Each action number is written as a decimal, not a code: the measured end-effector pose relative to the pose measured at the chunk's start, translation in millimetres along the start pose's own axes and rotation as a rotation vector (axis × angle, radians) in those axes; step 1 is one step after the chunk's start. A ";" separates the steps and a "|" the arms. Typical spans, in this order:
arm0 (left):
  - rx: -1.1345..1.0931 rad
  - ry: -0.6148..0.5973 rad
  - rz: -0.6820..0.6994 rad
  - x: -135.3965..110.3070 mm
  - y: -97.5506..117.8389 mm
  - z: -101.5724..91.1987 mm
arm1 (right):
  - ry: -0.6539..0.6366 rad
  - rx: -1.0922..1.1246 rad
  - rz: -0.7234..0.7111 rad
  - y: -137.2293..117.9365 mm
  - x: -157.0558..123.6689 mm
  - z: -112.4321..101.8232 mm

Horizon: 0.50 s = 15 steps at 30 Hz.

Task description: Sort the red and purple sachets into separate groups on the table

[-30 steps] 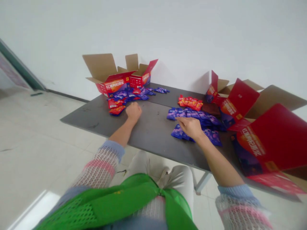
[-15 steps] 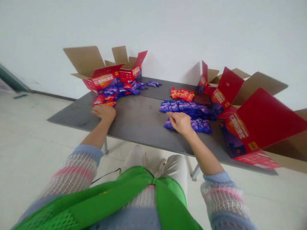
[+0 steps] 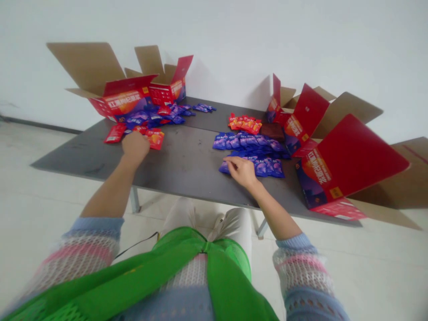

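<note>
My left hand (image 3: 135,146) reaches to the far left of the grey table (image 3: 187,165) with fingers curled among loose red packets (image 3: 155,138); whether it grips one is hidden. My right hand (image 3: 241,170) rests on the near row of purple packets (image 3: 264,167), fingers bent and pressing on one at the row's left end. A second row of purple packets (image 3: 244,141) lies behind it, and a small pile of red-orange packets (image 3: 244,124) sits further back.
An open red carton (image 3: 123,100) with raised flaps stands at the back left, with purple packets (image 3: 167,115) spilled before it. More open red cartons (image 3: 321,156) crowd the right end. A white wall runs behind. A green mesh bag (image 3: 187,272) lies on my lap.
My left hand has moved left from the table's middle to the red packets. My right hand stayed on the near purple row. The view turned left and down.
</note>
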<state>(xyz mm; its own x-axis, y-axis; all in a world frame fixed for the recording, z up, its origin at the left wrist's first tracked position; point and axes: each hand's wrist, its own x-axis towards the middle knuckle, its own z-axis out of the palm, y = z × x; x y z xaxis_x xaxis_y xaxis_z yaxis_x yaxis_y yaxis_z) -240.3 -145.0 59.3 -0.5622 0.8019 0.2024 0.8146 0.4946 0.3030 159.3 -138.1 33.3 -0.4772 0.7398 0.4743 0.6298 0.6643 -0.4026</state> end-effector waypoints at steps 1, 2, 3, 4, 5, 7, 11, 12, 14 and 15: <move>0.000 0.000 0.013 -4.2 10.2 -1.0 | -0.011 0.048 0.057 -0.9 2.3 2.8; -0.003 -0.007 0.029 -8.6 22.2 -1.2 | -0.023 0.100 0.124 -1.3 5.7 6.2; -0.032 -0.016 0.060 -13.0 35.9 -0.2 | -0.039 0.162 0.199 -1.4 10.2 9.9; -0.095 -0.026 0.110 -17.6 50.9 1.8 | -0.063 0.238 0.277 -1.4 15.5 13.6; -0.172 -0.027 0.168 -22.2 66.9 4.8 | -0.092 0.329 0.354 -1.3 21.4 17.1; -0.333 -0.042 0.284 -32.1 100.4 13.0 | -0.146 0.541 0.486 -2.1 34.2 21.6; -0.649 -0.058 0.509 -54.4 162.9 29.6 | -0.148 0.854 0.599 -7.3 57.2 16.5; -0.707 -0.053 0.553 -59.8 175.5 33.3 | -0.133 0.898 0.607 -8.1 61.6 13.3; -0.798 -0.042 0.606 -68.5 195.4 41.8 | -0.089 0.969 0.631 -7.7 68.7 7.3; -0.840 -0.041 0.618 -71.2 202.8 47.3 | -0.057 0.991 0.649 -6.3 71.3 5.2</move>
<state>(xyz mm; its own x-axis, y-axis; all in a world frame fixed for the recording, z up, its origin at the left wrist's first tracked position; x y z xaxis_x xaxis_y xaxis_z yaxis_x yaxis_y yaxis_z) -28.4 -86.0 62.3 -0.0635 0.8543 0.5158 0.5884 -0.3854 0.7108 118.1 -89.0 65.6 -0.2857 0.9559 -0.0674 0.0267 -0.0624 -0.9977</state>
